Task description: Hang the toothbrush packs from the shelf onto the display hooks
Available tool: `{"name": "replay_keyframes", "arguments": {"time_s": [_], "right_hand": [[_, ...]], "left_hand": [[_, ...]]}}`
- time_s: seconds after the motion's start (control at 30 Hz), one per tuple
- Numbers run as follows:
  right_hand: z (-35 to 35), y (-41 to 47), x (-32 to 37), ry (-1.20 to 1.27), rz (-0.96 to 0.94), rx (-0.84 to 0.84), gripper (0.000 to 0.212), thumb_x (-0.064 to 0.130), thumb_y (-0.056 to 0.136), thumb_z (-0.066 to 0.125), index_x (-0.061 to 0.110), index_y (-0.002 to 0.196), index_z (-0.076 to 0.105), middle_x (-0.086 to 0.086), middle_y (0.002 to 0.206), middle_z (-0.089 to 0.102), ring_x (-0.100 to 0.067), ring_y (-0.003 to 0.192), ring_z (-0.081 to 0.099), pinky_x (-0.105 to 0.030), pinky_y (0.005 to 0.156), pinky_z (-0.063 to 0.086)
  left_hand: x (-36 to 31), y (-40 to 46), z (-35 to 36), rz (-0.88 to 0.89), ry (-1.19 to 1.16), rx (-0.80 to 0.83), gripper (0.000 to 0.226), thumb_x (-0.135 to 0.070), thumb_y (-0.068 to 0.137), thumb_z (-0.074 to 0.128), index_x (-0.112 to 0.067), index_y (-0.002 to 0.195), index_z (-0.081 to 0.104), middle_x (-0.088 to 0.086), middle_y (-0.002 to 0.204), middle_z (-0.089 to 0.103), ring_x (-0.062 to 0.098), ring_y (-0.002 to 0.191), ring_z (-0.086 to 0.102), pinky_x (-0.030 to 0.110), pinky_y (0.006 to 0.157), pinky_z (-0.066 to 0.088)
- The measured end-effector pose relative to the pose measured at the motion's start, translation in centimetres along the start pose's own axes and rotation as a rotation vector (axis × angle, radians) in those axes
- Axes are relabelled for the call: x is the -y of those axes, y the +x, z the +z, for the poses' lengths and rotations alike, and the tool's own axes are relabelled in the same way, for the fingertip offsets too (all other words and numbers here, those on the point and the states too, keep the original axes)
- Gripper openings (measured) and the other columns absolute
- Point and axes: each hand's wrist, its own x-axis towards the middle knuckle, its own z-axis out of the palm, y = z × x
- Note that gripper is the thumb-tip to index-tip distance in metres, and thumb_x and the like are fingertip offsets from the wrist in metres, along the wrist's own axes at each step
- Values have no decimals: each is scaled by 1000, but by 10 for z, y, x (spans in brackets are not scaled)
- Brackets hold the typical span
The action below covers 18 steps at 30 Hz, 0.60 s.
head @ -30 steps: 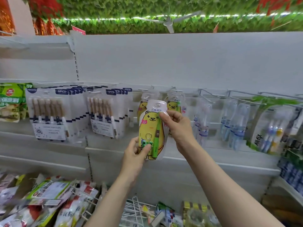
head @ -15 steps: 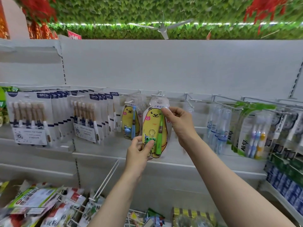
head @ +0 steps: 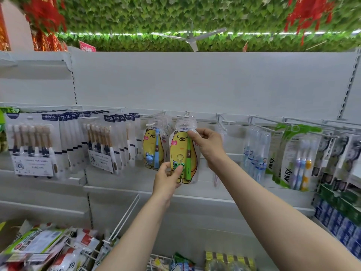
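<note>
I hold a yellow bear toothbrush pack (head: 180, 148) with a green brush upright in front of the display rail. My left hand (head: 167, 178) pinches its bottom edge by the green frog charm. My right hand (head: 208, 146) pinches its upper right side. The pack's clear top lies right at a white display hook (head: 184, 115); whether the hook passes through the hole I cannot tell. Just to the left, a similar bear pack (head: 153, 148) with a blue brush hangs on another hook (head: 154, 114).
Rows of 6-piece brush packs (head: 32, 145) hang to the left. An unfilled hook (head: 224, 120), then clear and green toothbrush packs (head: 295, 157), hang to the right. Below lie a white shelf ledge (head: 195, 196), a wire divider (head: 125, 216) and loose snack packets (head: 39, 247).
Both hands have raised the green-brush bear pack up to the hook rail, to the right of the blue-brush pack. My view has shifted right and tilted upward.
</note>
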Motion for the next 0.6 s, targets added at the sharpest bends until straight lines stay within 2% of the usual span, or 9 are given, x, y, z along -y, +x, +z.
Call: {"name": "replay_keyframes", "arguments": {"time_s": [0.2,0.33,0.47,0.53,0.6], "right_hand": [[2,-1,-3,-14,14,-6,24,24,86,79,5,99,73,-1,81,67,-2,66,59,-14,62,49],[7,-8,-3,-29,25,-41,10,25,88,76,16,91,73,0,84,72,1,69,66,-15,64,52],[12,-16,-3,-112,40,-123,26,33,89,74,8,94,72,1,84,72,0,70,65,-12,59,50],[13,-22,-4,-173,53,-144,30,36,91,72,6,94,71,4,82,70,3,70,64,-14,60,49],[11,-29,-8,-242,107,-165,33,41,92,70,10,103,71,2,93,72,-4,86,67,-21,70,52]], "left_hand": [[3,16,-6,-47,49,0,25,-28,92,69,-20,112,58,4,109,68,20,100,66,39,87,59],[3,24,-10,-63,88,40,20,-29,92,69,-23,108,57,3,106,69,19,97,66,42,88,58],[4,29,-13,-69,123,85,15,-33,91,68,-32,98,55,-5,98,66,18,93,64,46,90,57],[6,32,-16,-64,140,111,19,-35,91,68,-29,104,56,-5,100,66,16,94,64,46,91,56],[14,35,-19,-86,163,137,29,-40,90,68,-25,112,58,-1,106,67,17,95,65,47,92,56]]}}
